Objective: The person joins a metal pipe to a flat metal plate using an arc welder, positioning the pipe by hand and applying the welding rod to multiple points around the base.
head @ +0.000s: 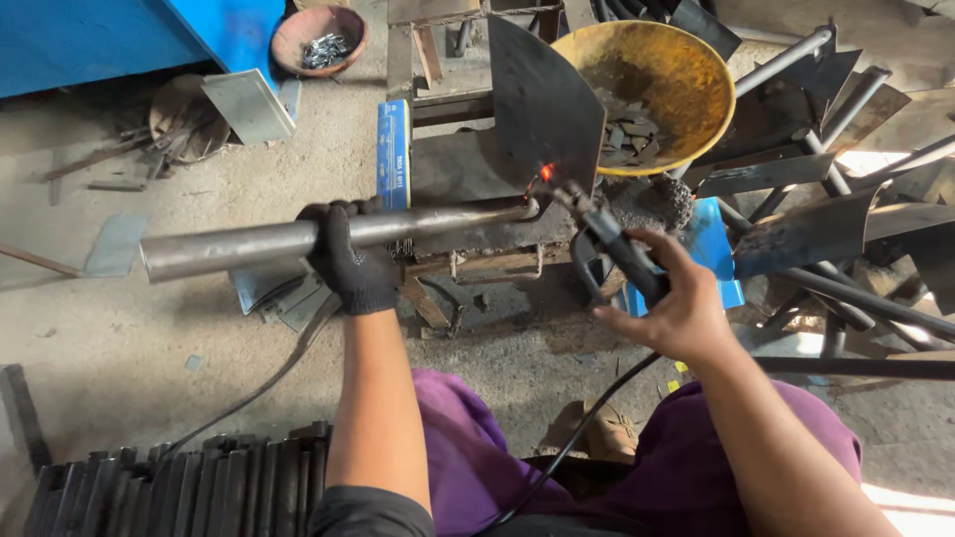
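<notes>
Clearly, the gloved left hand (350,261) wraps around a steel pipe (298,237) whose far end meets a dark metal plate (542,109). Right of the pipe, the bare right hand (668,303) grips a welding holder (619,249); its rod tip is hard to make out beside the orange glow (545,171) on the plate.

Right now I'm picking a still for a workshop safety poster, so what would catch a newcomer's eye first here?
The orange glow at centre, where the steel pipe meets the dark metal blade, draws the eye first. The gloved left hand grips the pipe, while the bare right hand holds the black electrode holder against the joint. Behind, upper right, sits a rusty yellow bowl of metal scraps.
</notes>
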